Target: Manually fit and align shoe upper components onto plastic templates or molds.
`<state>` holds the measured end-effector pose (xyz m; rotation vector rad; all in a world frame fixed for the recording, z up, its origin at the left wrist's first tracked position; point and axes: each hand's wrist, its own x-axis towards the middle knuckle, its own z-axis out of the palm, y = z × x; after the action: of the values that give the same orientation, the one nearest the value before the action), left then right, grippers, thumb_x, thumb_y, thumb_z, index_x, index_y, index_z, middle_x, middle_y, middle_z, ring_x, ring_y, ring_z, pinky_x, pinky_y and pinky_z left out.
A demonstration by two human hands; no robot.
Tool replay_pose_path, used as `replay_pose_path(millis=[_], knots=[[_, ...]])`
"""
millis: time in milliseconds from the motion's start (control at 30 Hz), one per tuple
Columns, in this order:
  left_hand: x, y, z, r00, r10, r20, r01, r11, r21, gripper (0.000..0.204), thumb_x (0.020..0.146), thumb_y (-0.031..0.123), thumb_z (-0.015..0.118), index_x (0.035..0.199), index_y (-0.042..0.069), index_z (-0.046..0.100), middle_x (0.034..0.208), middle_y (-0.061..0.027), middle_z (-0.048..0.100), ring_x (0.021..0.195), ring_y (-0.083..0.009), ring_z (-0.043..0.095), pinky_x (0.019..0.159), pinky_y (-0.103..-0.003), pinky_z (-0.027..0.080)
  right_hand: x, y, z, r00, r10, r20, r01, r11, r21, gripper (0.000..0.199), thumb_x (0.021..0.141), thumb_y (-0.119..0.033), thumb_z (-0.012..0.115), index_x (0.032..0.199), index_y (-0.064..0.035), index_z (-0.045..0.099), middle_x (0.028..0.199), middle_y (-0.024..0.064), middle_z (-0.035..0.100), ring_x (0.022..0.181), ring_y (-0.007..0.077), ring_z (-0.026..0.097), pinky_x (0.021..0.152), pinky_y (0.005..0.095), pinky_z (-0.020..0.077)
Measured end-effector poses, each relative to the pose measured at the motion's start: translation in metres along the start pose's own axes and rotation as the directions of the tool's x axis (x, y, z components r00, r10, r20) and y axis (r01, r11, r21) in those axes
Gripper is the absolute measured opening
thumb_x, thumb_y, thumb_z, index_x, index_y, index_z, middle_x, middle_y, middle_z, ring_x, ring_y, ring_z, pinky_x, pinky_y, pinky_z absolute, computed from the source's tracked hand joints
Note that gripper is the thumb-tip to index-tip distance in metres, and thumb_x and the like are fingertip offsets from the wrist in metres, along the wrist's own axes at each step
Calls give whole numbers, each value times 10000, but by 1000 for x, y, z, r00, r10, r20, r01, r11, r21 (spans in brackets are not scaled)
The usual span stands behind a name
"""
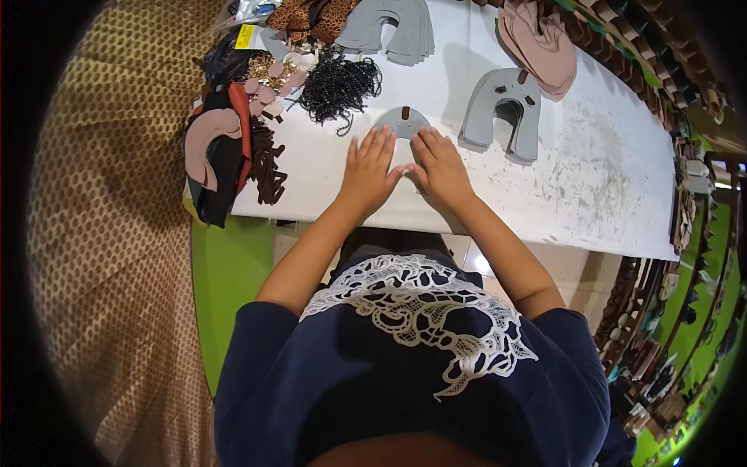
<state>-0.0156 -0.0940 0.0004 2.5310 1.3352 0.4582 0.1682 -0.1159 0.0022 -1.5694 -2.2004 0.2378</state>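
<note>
White and smudged on its right part, the table top sits before the person, and a brown patterned cloth hangs at the left. One gray arch lies flat near the front edge, with a small dark brown strip at its top. The person's left hand and right hand lie spread on its two sides, palms down, thumb tips close together. Another gray stack sits to the right, near some pink pieces. Black bead strings lie to the left.
</note>
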Motion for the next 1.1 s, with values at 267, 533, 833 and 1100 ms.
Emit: replay_pose_path(millis=[267, 533, 833, 1100], knots=[[9, -3, 37, 992, -102, -73, 109, 988, 112, 596, 877, 351, 498, 1366, 35, 366, 1438, -134, 334, 1344, -274, 289, 1086, -511, 177, -2, 9, 27, 997, 48, 58, -42, 995, -92, 604, 903, -417, 456, 1333, 3, 397, 1413, 178, 356, 1318, 327, 316, 1070, 484, 240], [-23, 7, 30, 979, -194, -66, 201, 972, 123, 610, 879, 405, 494, 1379, 81, 364, 1441, -121, 333, 1344, -271, 290, 1089, -514, 170, -31, 0, 11, 985, 80, 152, -69, 995, -78, 617, 914, -403, 441, 1362, 12, 352, 1445, 177, 304, 1346, 324, 268, 1098, 481, 171], [-51, 5, 11, 980, -198, -17, 198, 974, 112, 569, 870, 379, 511, 1344, 81, 413, 1411, -135, 377, 1319, -289, 332, 1066, -503, 239, -41, -9, -6, 995, 69, 69, -70, 997, 13, 268, 856, -228, 562, 1047, -57, 640, 1145, 111, 592, 1133, 288, 505, 1027, 490, 298], [-64, -28, -37, 938, -217, -272, 184, 973, -141, 190, 798, 189, 596, 886, 39, 673, 935, -114, 665, 855, -297, 623, 794, -398, 475, 16, -50, 8, 977, -134, -166, 161, 974, 162, 120, 762, -125, 638, 861, -65, 671, 904, 81, 639, 854, 270, 582, 778, 398, 429]])
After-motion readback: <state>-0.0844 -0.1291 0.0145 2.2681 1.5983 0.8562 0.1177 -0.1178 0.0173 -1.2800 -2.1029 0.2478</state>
